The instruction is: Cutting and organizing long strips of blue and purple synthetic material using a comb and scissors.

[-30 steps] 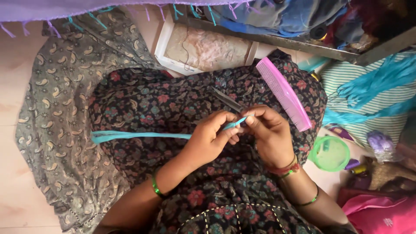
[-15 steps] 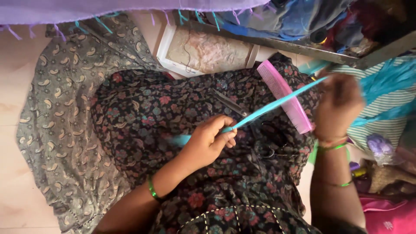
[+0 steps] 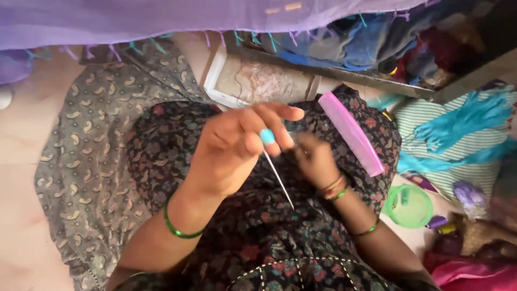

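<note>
A thin tool is held up over the dark flowered cloth [image 3: 258, 237] on the lap.

Above this cloth, the left hand [image 3: 231, 148] is closed on the blue-capped metal needle [image 3: 276, 170], whose point is directed down. To the right of it, the right hand [image 3: 315, 159] is blurred, so its grip cannot be told. A pink comb [image 3: 350, 132] lies on the cloth's upper right edge. The stitching step seems in hand; steady aim is needed next.
</note>
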